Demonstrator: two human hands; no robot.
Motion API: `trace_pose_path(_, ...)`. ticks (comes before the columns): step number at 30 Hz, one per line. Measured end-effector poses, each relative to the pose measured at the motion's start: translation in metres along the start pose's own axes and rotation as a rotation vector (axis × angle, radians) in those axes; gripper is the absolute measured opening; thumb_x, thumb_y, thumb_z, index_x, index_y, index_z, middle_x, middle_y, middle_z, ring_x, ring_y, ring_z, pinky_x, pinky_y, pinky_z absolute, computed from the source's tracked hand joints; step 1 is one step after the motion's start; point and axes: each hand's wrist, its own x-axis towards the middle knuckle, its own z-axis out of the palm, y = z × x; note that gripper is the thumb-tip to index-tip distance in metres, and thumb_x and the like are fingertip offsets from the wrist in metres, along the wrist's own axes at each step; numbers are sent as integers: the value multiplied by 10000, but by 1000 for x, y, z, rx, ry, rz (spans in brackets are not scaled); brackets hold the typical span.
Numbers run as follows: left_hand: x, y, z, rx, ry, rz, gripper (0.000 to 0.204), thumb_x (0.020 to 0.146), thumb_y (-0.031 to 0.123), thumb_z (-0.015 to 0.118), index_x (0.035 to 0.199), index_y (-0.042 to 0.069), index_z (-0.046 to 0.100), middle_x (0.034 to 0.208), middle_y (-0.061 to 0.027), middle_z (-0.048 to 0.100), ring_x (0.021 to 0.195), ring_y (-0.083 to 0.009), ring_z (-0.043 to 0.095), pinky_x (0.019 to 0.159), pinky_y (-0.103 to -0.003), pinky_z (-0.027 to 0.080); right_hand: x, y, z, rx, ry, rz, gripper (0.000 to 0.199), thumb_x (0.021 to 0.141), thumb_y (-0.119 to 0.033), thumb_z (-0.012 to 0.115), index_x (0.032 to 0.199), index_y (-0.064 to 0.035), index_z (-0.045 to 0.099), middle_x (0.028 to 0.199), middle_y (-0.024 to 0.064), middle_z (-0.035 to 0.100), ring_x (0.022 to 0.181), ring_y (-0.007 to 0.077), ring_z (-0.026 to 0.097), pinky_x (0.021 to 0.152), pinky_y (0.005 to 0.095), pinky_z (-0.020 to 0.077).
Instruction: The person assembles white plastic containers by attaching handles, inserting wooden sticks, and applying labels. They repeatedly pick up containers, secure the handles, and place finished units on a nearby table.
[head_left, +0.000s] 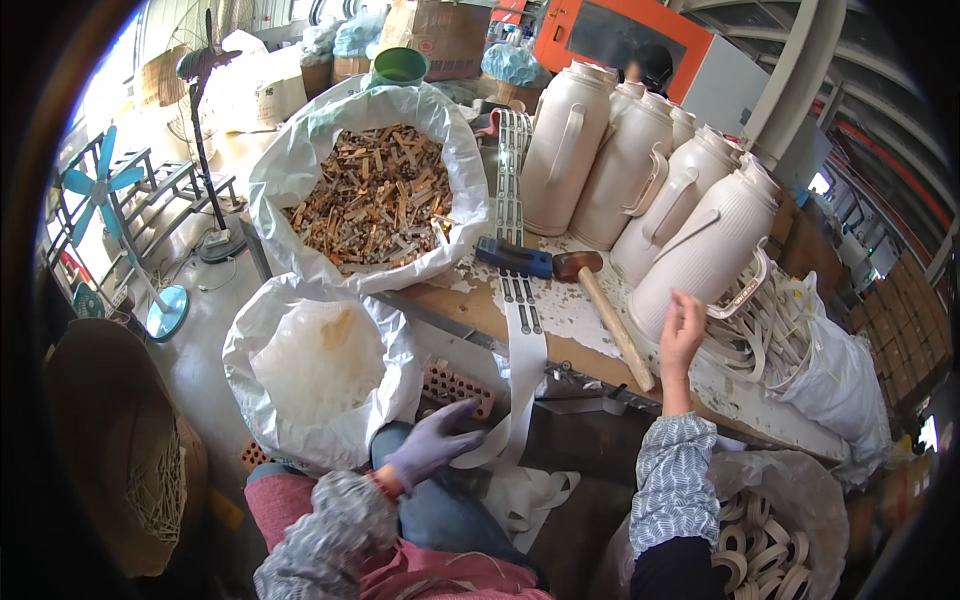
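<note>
My left hand (432, 445), in a purple-grey glove, hovers over my lap with its fingers stretched and holds nothing. Beside its fingertips hangs a long white strip (523, 385), which runs down off the table edge. Further up, dark-patterned metal pieces lie along the strip, and a blue block-like tool (514, 257) rests across it. My bare right hand (682, 328) is raised by the base of the nearest cream vacuum jug (708, 242), fingers loosely bent and apart; I cannot tell whether it touches the jug. A mallet (615, 330) with a wooden handle lies left of that hand.
Several more cream jugs (568, 150) stand behind. A white bag of small metal pieces (372, 200) and a bag of translucent material (318, 365) are at left. Pale strips (760, 345) and a bag of rings (762, 545) lie at right. Fans (104, 182) stand far left; a person is beyond.
</note>
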Motion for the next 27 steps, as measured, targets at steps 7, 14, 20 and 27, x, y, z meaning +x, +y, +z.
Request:
trace_pose_path(7, 120, -2, 56, -195, 116, -118, 510, 845, 293, 732, 1201, -40, 582, 1054, -77, 665, 876, -128, 605, 780, -264, 482, 0, -48, 85, 343, -560, 77, 192, 851, -87, 610, 1030, -51, 669, 1012, 108, 665, 944, 294, 624, 830, 379, 493)
trace_pose_path(14, 69, -35, 42, -282, 154, -225, 320, 884, 239, 703, 1089, -5, 667, 912, -5, 676, 762, -64, 608, 655, -215, 501, -14, -89, 207, 61, -701, -131, 591, 806, -426, 680, 1329, -195, 529, 1298, 92, 539, 1235, 310, 442, 977, 509, 348)
trace_pose_path(20, 14, -36, 51, -224, 25, -372, 328, 901, 255, 686, 1112, 6, 658, 950, 0, 676, 863, -62, 604, 771, -227, 502, -3, -92, 222, -81, -670, -20, 520, 849, -409, 645, 1314, -200, 547, 1297, 113, 535, 1246, 337, 428, 983, 579, 323)
trace_pose_path(27, -36, -53, 18, -253, 115, -17, 747, 888, 157, 688, 1496, 108, 257, 1338, -121, 472, 1165, -182, 510, 976, -306, 448, -48, -125, 103, 440, -616, -237, 330, 792, -181, 711, 1094, -63, 650, 1159, 93, 618, 1115, 282, 537, 949, 381, 414)
